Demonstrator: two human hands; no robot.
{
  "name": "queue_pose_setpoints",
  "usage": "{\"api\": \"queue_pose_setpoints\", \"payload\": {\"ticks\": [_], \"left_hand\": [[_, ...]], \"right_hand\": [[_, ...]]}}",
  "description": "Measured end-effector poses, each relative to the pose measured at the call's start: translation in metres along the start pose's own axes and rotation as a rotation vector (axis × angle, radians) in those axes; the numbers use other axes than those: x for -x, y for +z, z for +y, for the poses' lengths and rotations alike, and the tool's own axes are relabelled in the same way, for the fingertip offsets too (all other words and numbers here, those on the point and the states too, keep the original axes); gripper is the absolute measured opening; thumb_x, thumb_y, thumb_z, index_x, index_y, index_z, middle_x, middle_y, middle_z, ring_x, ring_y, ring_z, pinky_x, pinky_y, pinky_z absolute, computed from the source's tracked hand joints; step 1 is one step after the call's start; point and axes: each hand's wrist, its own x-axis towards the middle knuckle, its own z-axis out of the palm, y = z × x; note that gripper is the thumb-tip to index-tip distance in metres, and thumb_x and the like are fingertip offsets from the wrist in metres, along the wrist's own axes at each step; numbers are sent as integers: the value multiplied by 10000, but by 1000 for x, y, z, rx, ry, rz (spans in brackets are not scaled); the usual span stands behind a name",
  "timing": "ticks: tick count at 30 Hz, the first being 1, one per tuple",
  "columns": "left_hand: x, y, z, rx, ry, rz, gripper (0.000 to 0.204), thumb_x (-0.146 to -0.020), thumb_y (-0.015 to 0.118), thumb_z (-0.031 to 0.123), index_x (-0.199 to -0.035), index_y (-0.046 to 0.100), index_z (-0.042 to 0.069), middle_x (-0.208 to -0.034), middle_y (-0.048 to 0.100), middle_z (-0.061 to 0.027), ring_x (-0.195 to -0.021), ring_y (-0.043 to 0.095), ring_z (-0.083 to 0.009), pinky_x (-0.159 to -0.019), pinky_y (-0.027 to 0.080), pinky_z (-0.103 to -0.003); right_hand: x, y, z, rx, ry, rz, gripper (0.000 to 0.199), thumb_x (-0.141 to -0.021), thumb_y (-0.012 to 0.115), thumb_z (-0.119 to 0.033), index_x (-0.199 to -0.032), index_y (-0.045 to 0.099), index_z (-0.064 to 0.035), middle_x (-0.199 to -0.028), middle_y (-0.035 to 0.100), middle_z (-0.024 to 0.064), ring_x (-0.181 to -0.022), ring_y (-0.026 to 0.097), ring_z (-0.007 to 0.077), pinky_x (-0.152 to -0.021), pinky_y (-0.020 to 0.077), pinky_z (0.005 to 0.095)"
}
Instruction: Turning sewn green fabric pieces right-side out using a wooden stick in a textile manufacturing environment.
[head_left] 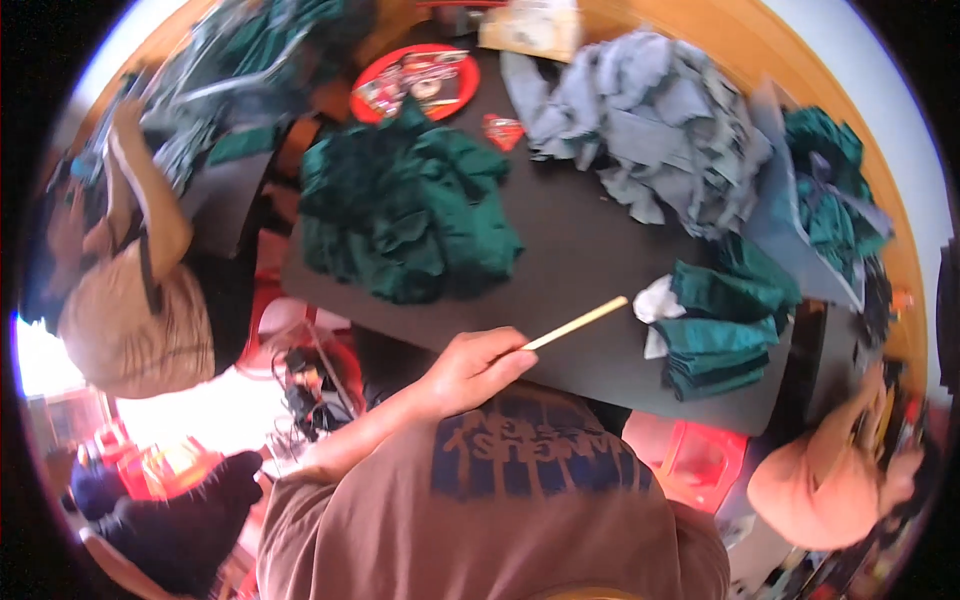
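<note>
My left hand (475, 368) is closed around one end of a thin light wooden stick (580, 322). It hovers at the near edge of the black table (580, 250). The stick points right and slightly up, and its far tip stops just short of a white scrap of cloth (655, 300). That scrap lies beside a stack of folded dark green cloth pieces (722, 330). My right hand is out of view. My brown printed shirt fills the bottom of the picture.
A loose heap of dark green cloth (410, 210) lies at table centre-left and a grey cloth pile (650, 120) at the back right. A round red tray (415, 82) sits at the far edge. One person sits at the left (130, 300), another at the lower right (820, 480). Red stools (700, 455) stand below.
</note>
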Motion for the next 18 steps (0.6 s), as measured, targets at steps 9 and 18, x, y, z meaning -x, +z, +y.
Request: {"api": "queue_pose_setpoints", "payload": {"ticks": [9,18], "left_hand": [[-3,7,4,-86,-113,-1,147,-865,564,147,-859,580,1,-684,532,-67,-617,508,-129,-563,412,-265],[6,12,-9,37,-157,53,157,-906,483,143,-891,564,9,-585,416,69,-510,339,-13,-454,268,-180]], "right_hand": [[50,6,42,8,137,-18,285,-812,583,-274,-1015,605,-75,-989,623,36,-895,569,185,-833,357,288],[84,16,63,-11,230,-24,267,-804,584,-249,-1000,604,-69,-960,625,51,-868,575,203,-796,373,295]]}}
